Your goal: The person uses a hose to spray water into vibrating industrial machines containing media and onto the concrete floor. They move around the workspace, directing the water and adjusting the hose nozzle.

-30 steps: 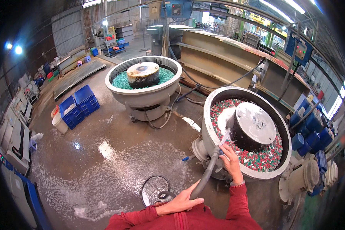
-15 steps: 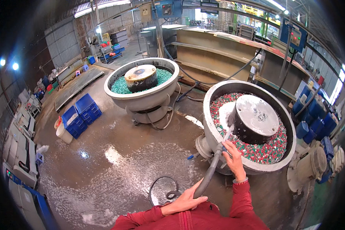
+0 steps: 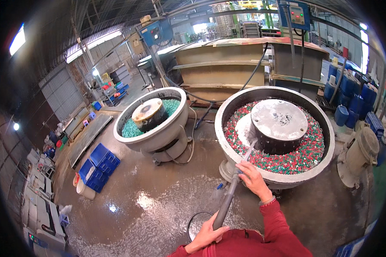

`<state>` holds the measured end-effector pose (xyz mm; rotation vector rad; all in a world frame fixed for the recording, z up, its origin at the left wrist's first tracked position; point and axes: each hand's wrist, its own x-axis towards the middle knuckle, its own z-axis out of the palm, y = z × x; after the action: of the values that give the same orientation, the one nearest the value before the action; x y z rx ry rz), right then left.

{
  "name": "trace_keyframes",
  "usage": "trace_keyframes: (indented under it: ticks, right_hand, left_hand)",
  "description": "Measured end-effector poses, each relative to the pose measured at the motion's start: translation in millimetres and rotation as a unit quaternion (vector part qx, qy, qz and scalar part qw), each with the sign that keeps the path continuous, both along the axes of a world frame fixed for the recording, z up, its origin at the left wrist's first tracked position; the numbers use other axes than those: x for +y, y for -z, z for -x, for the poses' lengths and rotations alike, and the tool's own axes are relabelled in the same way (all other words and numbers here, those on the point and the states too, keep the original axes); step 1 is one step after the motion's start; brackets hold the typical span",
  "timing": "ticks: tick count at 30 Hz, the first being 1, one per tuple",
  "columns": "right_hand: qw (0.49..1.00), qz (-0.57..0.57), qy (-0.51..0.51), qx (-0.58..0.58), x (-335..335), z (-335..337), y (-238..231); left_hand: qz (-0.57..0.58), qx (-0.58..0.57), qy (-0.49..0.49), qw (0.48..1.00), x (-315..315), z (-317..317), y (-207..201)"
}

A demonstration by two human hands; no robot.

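A dark grey hose (image 3: 226, 203) slants up from my body to the near side of a round vibratory bowl (image 3: 329, 152). My left hand (image 3: 206, 234) is wrapped round its lower part. Close to the outlet end, my right hand (image 3: 254, 180) grips it with the fingers curled over. A jet of water (image 3: 249, 150) shoots from the outlet into the bowl. Small red, green and white pieces (image 3: 283, 162) fill the bowl's ring-shaped channel. White foam (image 3: 244, 130) lies on them left of the round grey-topped hub (image 3: 279, 119).
A second bowl (image 3: 182, 107) with green pieces stands to the left. Blue crates (image 3: 101, 160) and a white bucket (image 3: 85, 190) are further left. Wet, foamy floor (image 3: 158, 214) spreads in front. Blue drums (image 3: 341, 115) and a grey motor-like casting (image 3: 358, 154) stand at the right.
The view has turned, so the bowls appear further left and the floor tilts differently. Both hands keep their hold on the hose, and water still sprays into the bowl.
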<state>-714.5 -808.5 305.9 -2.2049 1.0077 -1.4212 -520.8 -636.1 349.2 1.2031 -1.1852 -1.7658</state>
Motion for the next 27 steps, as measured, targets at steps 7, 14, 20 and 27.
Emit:
trace_keyframes:
  ticks: [7, 14, 20, 27]
  right_hand:
    - [1.000, 0.012, -0.013, -0.025, -7.2, 17.6, 10.6]
    - [1.000, 0.001, -0.022, -0.005, -10.2, 34.6, 14.8]
    - [0.999, -0.014, -0.037, -0.004, -10.7, 38.8, 8.1]
    - [0.999, -0.011, -0.040, 0.004, -13.3, 33.0, 7.8]
  left_hand:
    - [-0.040, 0.080, -0.035, 0.995, 0.6, 24.7, 1.1]
    - [-0.031, 0.049, -0.037, 0.998, -1.1, 42.6, 6.9]
    - [-0.024, 0.025, -0.040, 0.999, 0.7, 47.9, 4.3]
    - [-0.036, 0.055, -0.041, 0.997, -0.7, 46.4, -0.3]
